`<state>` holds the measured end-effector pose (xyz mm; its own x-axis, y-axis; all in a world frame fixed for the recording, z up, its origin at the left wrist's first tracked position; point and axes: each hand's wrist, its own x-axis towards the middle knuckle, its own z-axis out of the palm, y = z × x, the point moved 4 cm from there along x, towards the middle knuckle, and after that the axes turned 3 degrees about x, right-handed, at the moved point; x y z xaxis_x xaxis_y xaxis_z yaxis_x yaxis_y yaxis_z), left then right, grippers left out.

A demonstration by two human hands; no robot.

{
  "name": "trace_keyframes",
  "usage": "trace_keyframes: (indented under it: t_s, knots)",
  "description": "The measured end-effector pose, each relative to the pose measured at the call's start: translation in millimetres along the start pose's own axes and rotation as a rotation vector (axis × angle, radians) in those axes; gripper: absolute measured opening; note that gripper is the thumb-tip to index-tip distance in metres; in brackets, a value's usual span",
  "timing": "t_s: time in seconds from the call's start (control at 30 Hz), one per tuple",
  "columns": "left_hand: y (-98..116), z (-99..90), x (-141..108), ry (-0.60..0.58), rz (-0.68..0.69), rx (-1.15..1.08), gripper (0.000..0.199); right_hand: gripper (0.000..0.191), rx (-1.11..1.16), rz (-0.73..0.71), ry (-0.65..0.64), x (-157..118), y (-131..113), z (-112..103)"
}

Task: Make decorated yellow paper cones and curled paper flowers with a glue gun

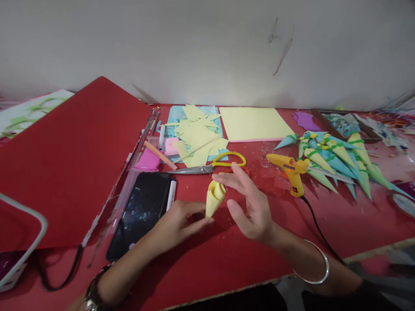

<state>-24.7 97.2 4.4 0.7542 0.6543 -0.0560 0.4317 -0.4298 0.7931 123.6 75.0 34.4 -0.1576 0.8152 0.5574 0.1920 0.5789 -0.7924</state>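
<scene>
A pale yellow paper cone (214, 199), rolled in a spiral at its wide top, stands with its point down in the fingers of my left hand (181, 224). Those fingers and the thumb pinch it near its lower end. My right hand (251, 207) is beside the cone on the right, fingers spread and thumb apart. Its fingertips are close to the cone's upper rim; whether they touch it I cannot tell. Just behind the cone lie scissors (207, 168) with yellow and orange handles.
Left of my hands lie a black phone (139, 216), a white marker (171, 193) and a large red board (74, 168). Yellow paper scraps (201, 134) and a yellow sheet stack (254, 123) are behind. To the right are a corded glue gun (288, 168) and several finished cones (337, 157).
</scene>
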Motion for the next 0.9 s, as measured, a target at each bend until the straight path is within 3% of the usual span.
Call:
trace_keyframes:
  t_s: [0.43, 0.6, 0.9]
  knots:
    - [0, 2.8, 3, -0.064, -0.111, -0.189, 0.026, 0.057, 0.079, 0.068, 0.032, 1, 6, -2]
    - [0, -0.6, 3, -0.033, -0.126, -0.227, 0.025, 0.056, 0.135, 0.078, 0.069, 1, 9, -2]
    - [-6, -4.3, 3, 0.02, -0.195, -0.248, 0.031, 0.055, 0.105, 0.088, 0.018, 0, 12, 0]
